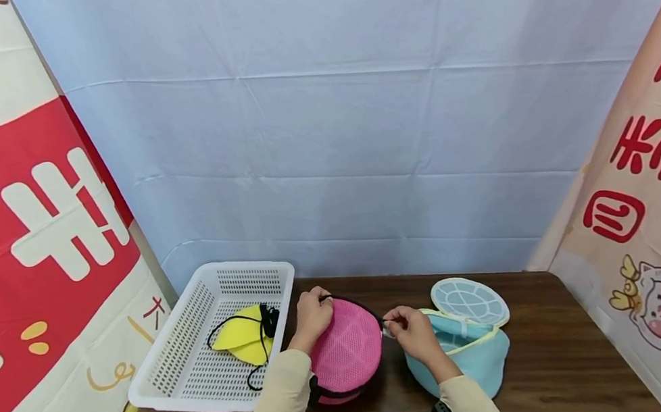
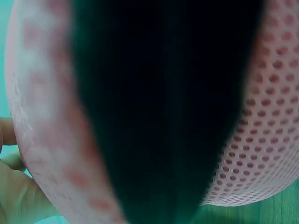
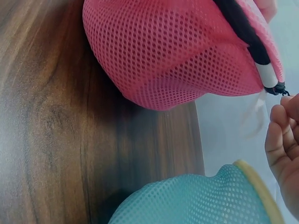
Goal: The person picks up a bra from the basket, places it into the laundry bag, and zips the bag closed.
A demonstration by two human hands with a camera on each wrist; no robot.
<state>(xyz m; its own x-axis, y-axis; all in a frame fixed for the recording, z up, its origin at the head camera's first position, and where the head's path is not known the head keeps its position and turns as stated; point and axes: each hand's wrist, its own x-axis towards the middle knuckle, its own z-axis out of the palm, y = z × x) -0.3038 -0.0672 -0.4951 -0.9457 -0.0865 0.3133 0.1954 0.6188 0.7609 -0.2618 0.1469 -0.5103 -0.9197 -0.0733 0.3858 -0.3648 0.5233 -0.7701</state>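
A round pink mesh bag (image 1: 347, 350) with a black zipper band stands between the hands, tilted. The left hand (image 1: 314, 316) grips its upper left rim; in the left wrist view the bag (image 2: 261, 140) fills most of the picture, with part of a hand (image 2: 21, 191) at the left edge. The right hand (image 1: 412, 332) pinches the small zipper pull at the bag's right side. The right wrist view shows the fingers (image 3: 280, 135) at the pull, beside a white tab (image 3: 267, 74) on the black band of the pink bag (image 3: 159, 51).
A white basket (image 1: 178, 403) on the left holds a yellow item (image 1: 241, 338) with black cord. To the right, partly behind the right forearm, stands a light blue mesh bag (image 1: 495, 357) with its round lid (image 1: 470, 300) folded back. Blue cloth (image 1: 338, 164) hangs behind the wooden table (image 1: 556, 357).
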